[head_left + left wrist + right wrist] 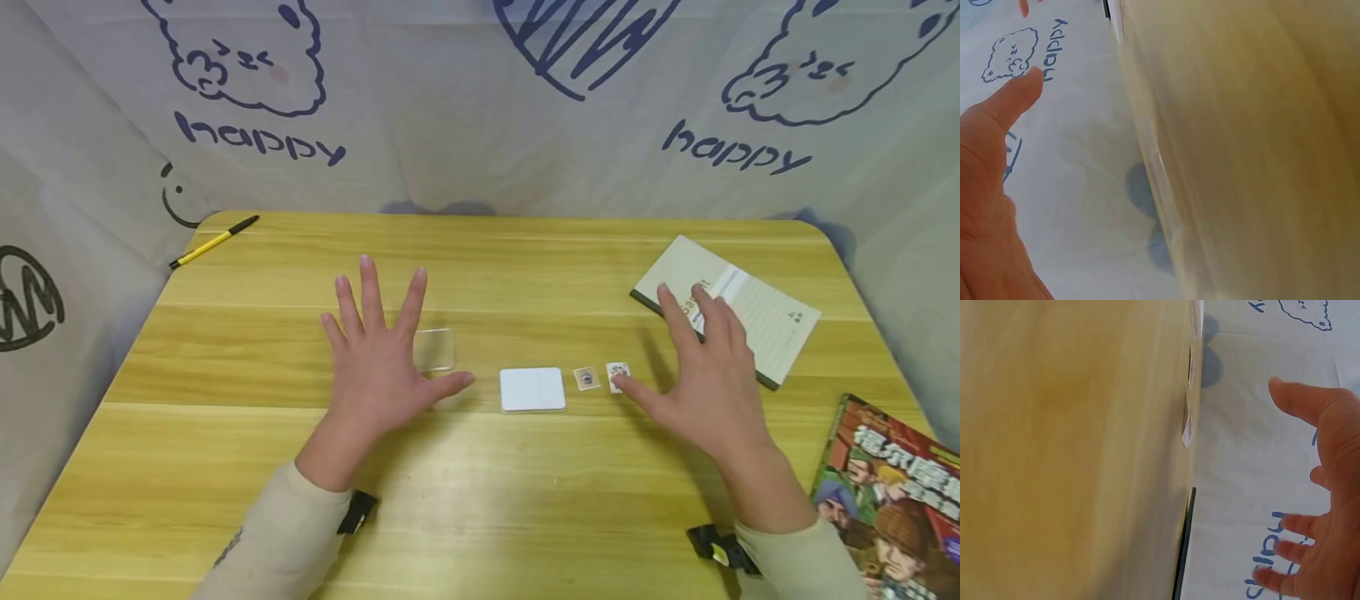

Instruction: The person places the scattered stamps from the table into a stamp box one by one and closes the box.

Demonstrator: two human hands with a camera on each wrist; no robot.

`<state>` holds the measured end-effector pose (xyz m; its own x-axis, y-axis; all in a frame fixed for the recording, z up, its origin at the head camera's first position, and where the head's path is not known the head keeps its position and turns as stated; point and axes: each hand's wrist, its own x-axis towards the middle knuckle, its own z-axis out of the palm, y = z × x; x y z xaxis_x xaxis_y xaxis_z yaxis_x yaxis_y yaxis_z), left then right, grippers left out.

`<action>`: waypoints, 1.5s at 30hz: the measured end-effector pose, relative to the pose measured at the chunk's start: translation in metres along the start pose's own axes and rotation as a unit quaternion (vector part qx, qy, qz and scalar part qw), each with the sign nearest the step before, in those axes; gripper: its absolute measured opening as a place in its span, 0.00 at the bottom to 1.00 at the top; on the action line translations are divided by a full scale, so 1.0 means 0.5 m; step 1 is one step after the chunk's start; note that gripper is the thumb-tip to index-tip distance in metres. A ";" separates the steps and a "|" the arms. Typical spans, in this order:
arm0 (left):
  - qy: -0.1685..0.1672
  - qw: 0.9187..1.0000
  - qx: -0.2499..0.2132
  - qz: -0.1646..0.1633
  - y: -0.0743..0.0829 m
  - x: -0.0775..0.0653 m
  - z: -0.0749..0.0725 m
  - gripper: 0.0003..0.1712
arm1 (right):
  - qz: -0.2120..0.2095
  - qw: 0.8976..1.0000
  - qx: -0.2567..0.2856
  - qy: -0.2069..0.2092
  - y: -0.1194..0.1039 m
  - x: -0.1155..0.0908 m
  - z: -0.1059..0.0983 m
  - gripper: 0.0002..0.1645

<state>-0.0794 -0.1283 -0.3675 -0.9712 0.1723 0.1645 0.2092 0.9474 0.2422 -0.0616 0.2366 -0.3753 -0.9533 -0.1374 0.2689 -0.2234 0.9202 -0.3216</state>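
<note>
My left hand (378,367) hovers over the wooden table with its fingers spread and holds nothing. Partly behind it lies a clear, flat plastic piece (437,350). My right hand (708,387) is also raised, its fingers apart and nothing in its grasp. By its thumb tip lies a small white card with a printed picture (617,372), partly overlapped by the thumb in the head view. Just left of that is a small square piece with a dark round motif (587,378). Between the hands sits a white flat rectangular case (532,390).
A beige notebook (776,333) with a dark spine lies at the back right, partly behind the right fingers. A colourful illustrated book (885,492) lies at the right edge. Far left is a yellow and black pen (213,242). A printed white cloth (450,108) hangs behind the table.
</note>
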 end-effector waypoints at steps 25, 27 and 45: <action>-0.157 0.905 -0.395 0.010 0.068 -0.023 0.080 0.47 | 0.024 0.943 0.310 -0.116 0.052 0.000 0.055 0.38; -0.171 0.898 -0.406 0.006 0.068 -0.022 0.089 0.45 | 0.019 0.939 0.320 -0.121 0.057 0.000 0.060 0.38; -0.194 0.892 -0.408 0.000 0.075 -0.004 0.129 0.38 | 0.046 0.937 0.308 -0.157 0.073 0.004 0.087 0.31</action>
<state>-0.0770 -0.0759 -0.4206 -0.9049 0.4020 -0.1401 0.0690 0.4632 0.8836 -0.0804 0.2542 -0.4259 -0.9652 -0.2592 -0.0348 -0.1207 0.5596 -0.8199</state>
